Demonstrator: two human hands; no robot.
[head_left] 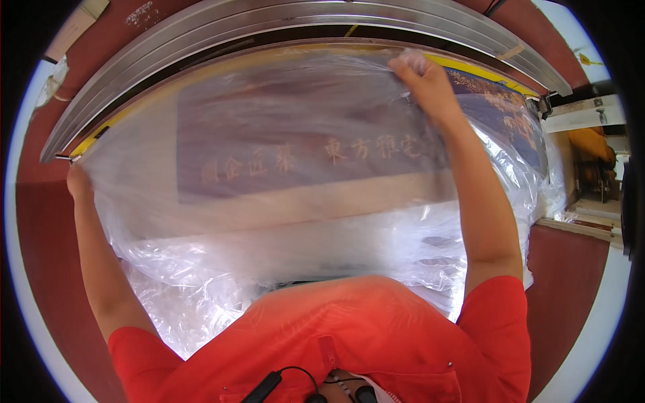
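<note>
A thin clear plastic sheet is stretched over a flat board with a dark purple-brown panel, which shows hazily through it with a row of gold characters. At the far left, my left hand is closed on the sheet's corner, near the end of a yellow strip. My right hand pinches a bunched part of the sheet's far edge, right of the middle. Folds of the plastic hang loosely toward my body. Beyond my right forearm, the panel's right end shows more gold markings.
A curved-looking silver metal rail spans the far side. In front of it runs a yellow strip. Machine parts stand at the right, beside a pale bracket. The reddish floor shows at both sides.
</note>
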